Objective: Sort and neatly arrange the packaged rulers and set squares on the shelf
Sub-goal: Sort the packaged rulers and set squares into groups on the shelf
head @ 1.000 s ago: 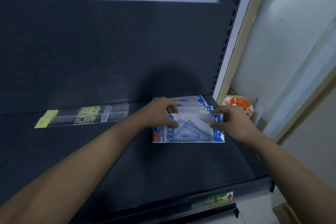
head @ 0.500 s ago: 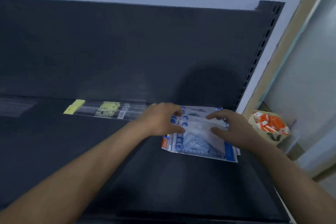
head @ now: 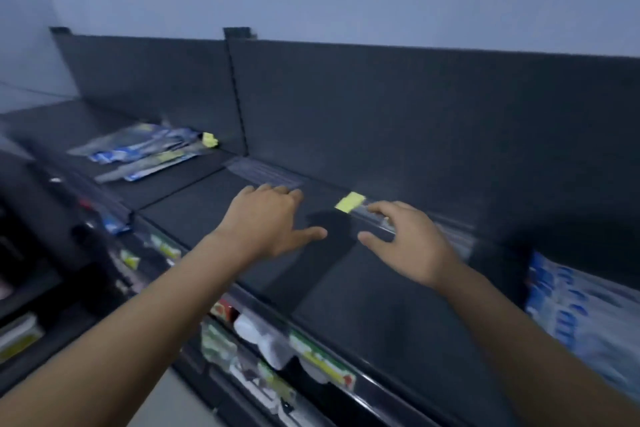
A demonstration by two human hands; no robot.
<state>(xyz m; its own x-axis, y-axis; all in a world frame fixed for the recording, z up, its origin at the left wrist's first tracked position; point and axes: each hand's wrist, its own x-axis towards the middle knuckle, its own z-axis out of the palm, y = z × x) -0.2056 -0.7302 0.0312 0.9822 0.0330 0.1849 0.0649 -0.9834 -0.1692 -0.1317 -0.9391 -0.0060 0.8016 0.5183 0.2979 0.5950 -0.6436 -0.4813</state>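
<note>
Once off squares (head: pixel 568 315), hands (head: pixel 266 218) (head: pixel 412 243) at rulers (head: pixel 350 202).

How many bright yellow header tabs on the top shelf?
2. One yellow tab lies just left of the fingertips of the right hand; the other tab sits at the back beside the left pile. The blur may hide more in that pile.

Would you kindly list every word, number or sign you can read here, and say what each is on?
Nothing can be read; the whole picture is blurred.
yellow tag on the clear ruler pack: print too blurred.
blue-and-white packs at the right: lettering blurred.
shelf-edge labels: blurred.
packs on the left shelf: blurred.
</note>
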